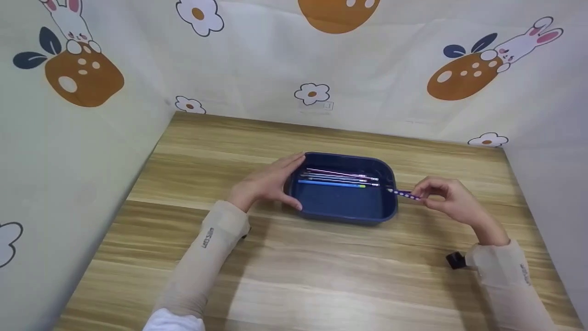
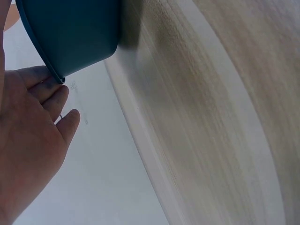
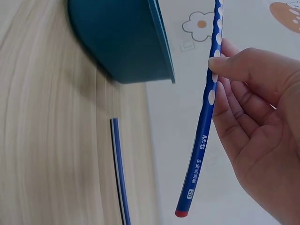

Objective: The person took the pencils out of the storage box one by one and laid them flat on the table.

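Pencil point(image 3: 204, 122) sits in right hand point(image 3: 269, 136) (wrist view crops one end).

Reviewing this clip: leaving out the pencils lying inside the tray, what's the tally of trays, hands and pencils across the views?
Trays: 1, the blue tray
Hands: 2, left hand and right hand
Pencils: 2, dotted pencil held, striped pencil on the table
Total: 5
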{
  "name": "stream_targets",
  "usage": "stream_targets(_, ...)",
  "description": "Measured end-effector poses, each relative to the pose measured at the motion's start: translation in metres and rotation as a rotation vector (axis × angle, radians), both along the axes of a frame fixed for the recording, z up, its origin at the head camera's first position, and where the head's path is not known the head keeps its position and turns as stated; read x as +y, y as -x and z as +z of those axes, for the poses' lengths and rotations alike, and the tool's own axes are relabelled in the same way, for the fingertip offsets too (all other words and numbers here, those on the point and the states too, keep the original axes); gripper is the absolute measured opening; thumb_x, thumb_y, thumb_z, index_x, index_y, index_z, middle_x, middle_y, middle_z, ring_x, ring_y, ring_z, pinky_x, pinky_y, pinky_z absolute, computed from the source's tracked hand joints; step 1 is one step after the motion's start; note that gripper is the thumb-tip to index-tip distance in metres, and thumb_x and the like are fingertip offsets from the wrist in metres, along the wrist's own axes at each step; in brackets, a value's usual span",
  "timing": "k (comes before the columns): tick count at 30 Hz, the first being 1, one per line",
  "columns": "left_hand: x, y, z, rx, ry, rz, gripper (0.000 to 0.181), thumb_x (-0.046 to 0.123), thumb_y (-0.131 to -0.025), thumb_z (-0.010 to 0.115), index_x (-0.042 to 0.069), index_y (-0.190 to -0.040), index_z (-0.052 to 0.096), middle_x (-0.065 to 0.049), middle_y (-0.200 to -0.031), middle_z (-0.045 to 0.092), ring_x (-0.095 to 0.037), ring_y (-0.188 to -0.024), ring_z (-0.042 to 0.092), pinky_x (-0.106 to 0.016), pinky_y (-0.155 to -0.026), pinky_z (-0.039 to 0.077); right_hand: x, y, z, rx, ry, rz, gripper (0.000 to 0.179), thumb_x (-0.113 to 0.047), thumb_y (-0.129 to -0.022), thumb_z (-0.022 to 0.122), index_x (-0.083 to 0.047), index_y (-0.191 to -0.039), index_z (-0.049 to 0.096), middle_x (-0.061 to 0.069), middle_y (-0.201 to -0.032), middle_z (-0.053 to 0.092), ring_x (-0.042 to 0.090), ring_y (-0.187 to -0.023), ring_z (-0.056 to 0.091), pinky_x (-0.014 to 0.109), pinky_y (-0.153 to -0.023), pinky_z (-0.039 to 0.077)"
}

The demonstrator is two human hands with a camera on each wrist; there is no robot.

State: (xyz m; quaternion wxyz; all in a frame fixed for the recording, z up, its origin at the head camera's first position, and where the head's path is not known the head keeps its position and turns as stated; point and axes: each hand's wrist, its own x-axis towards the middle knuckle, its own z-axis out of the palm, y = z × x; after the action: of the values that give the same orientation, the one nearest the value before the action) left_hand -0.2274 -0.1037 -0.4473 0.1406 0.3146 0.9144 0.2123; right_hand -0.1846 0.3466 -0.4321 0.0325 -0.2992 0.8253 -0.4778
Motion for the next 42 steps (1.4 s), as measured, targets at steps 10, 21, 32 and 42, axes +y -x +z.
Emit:
stream_targets(10,0.000,0.000,0.000,-0.004,0.007,0.005,0.130,0.065,-0.066,0.082,0.015,-0.162,0.011,-0.003,-0.170,0.008,-0.025,-0.157,0.011,-0.045,-0.128,0.017,0.023,-0.001,-0.014,-0.001,-0.030,-0.081,0.023,0.023,-0.078,0.063,0.008,-0.094,0.069,-0.007,-0.088,0.071,0.001,-0.078,0.063,0.011,-0.073,0.053)
stream_targets(21,0.000,-0.002,0.002,-0.023,0.008,0.021,0.130,0.067,-0.066,0.082,0.017,-0.162,0.009,-0.001,-0.170,0.006,-0.023,-0.157,0.009,-0.046,-0.128,0.017,0.050,0.000,-0.030,-0.024,-0.083,-0.144,0.020,0.021,-0.078,0.063,0.011,-0.095,0.068,-0.009,-0.088,0.070,0.004,-0.077,0.061,0.009,-0.073,0.052)
stream_targets(32,0.000,-0.002,0.001,-0.044,0.002,0.032,0.131,0.067,-0.065,0.082,0.020,-0.162,0.007,0.001,-0.170,0.005,-0.022,-0.157,0.009,-0.045,-0.128,0.017,0.066,0.002,-0.042,-0.048,-0.254,-0.147,0.017,0.017,-0.079,0.067,0.006,-0.090,0.071,0.010,-0.082,0.070,0.004,-0.073,0.062,0.010,-0.067,0.050)
stream_targets(42,0.000,-0.001,0.001,-0.057,-0.018,0.033,0.131,0.065,-0.066,0.083,0.020,-0.162,0.007,0.002,-0.170,0.004,-0.021,-0.157,0.008,-0.044,-0.129,0.016,0.066,0.010,-0.039,-0.103,-0.435,-0.112,0.019,0.014,-0.077,0.069,0.001,-0.091,0.073,0.013,-0.087,0.072,-0.005,-0.079,0.057,0.013,-0.069,0.050)
